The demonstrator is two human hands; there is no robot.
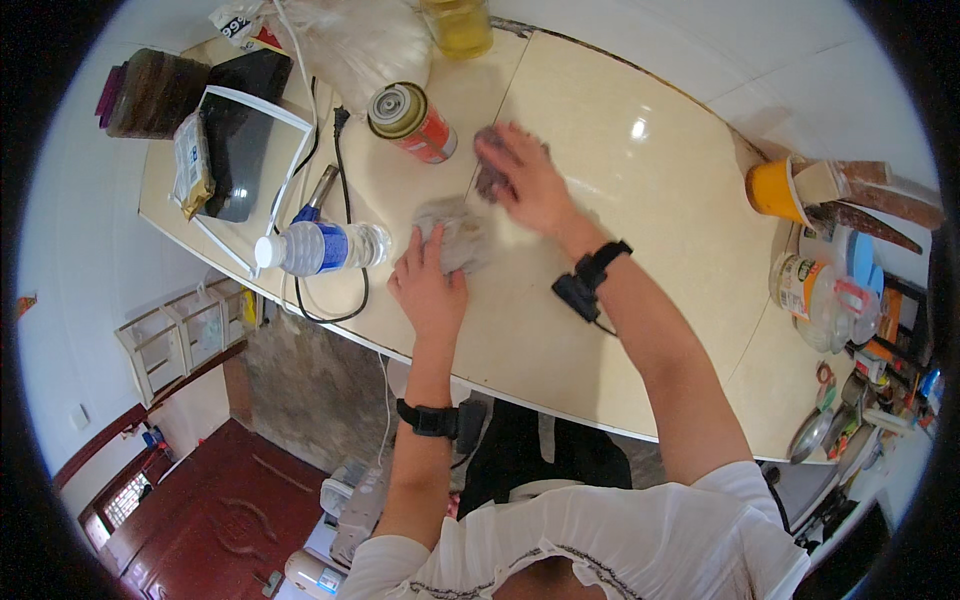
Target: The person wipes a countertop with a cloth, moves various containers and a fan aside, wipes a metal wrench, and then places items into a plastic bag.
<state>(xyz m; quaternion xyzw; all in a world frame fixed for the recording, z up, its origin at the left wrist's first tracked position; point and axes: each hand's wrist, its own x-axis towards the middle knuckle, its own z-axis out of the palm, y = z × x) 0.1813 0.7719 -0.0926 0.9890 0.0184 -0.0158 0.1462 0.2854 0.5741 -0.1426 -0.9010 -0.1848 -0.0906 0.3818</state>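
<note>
My left hand [429, 281] is on a crumpled light grey cloth [457, 236] lying on the tiled counter [525, 322], its fingers over the near side of the cloth. Farther off and to the right, my right hand [529, 180] presses a dark grey-brown cloth [491, 165] onto the counter; both are a little blurred. A clear plastic water bottle [322, 248] with a blue label lies just left of my left hand. Between the dark cloth and the bagged things stands a red and gold gas canister [412, 124].
Left of the bottle are a torch nozzle [319, 195], a black cable with plug [346, 172], a white frame [259, 101] and a black panel [240, 150]. A jar of yellow liquid [459, 30] stands at the back. An orange cup [771, 191] and plastic jars [814, 300] line the right.
</note>
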